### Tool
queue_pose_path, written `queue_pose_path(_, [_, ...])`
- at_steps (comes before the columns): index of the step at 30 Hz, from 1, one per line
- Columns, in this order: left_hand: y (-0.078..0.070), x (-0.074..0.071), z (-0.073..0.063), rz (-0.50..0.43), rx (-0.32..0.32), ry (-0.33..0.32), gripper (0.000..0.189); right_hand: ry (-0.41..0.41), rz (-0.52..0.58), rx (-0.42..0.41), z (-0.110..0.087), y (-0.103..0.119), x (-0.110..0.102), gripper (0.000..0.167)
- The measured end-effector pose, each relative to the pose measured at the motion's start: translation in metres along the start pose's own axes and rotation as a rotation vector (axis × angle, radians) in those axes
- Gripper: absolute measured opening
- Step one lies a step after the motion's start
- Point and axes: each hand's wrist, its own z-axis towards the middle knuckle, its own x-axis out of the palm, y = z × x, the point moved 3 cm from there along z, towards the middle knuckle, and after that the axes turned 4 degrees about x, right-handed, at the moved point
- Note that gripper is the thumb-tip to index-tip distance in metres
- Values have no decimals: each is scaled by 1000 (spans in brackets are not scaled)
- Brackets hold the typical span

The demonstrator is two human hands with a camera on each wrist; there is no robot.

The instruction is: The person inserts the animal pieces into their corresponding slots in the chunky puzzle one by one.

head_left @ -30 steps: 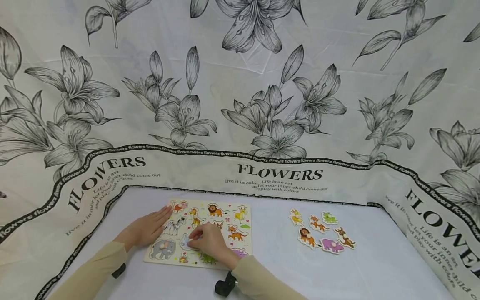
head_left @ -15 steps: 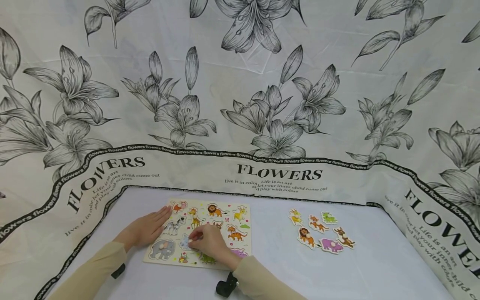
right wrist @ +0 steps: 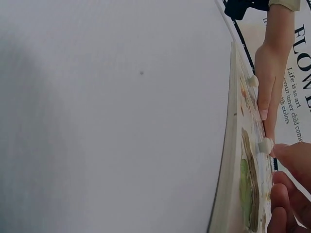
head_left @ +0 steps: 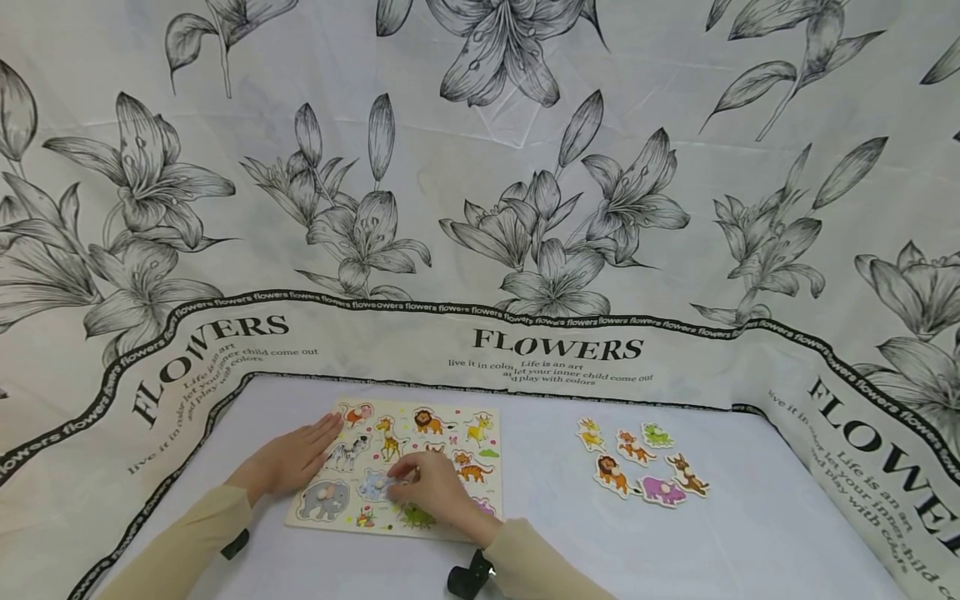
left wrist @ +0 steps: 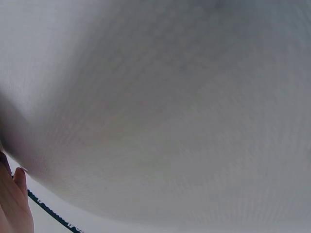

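As the right hand (head_left: 433, 489) slides off, thumb and forefinger parted, the blue piece (head_left: 371, 488) lies on the board (head_left: 348, 525) just to its left, left hand (head_left: 291, 459) flat.

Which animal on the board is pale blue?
The pale-blue knobbed piece beside the right hand, just right of the grey elephant piece; no other animal visible on the board is blue.

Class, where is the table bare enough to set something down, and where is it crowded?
The table is bare between the puzzle board and the loose animal pieces, and in front of those pieces. The board is crowded with animals, left hand at its edge, right hand over it.
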Motion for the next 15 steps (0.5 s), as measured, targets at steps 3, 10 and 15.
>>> queue_pose_path(3, [-1,-1,0,-19,-15,29,53,-17,1,-20,-2,-3,-7,15])
queue_pose_path(10, [0,-1,2,-14,-30,69,53,-70,-23,-23,-5,-13,-25,12])
queue_pose_path(15, [0,-1,1,-9,-32,68,53,-112,-33,-36,-7,-23,-37,14])
